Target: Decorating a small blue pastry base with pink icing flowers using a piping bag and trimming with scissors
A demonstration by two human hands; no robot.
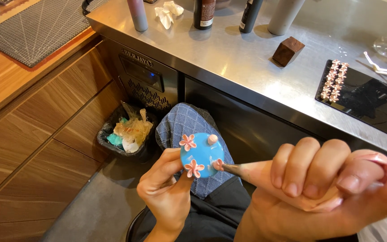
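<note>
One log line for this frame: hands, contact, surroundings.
left hand: holds blue disc with pink piped flowers | right hand: squeezes pink piping bag, tip at disc edge | behind: steel counter, black tray

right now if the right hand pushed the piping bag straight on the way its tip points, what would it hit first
The blue disc in the left hand: the bag in the right hand has its tip at a pink flower on the disc's edge, apparently touching.

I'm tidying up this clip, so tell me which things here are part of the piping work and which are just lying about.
In use:
left hand
blue round disc
pink piped flowers
right hand
pink piping bag

Lying about:
steel counter
brown cube
dark bottles
black tray of flowers
bin
cutting mat
</note>
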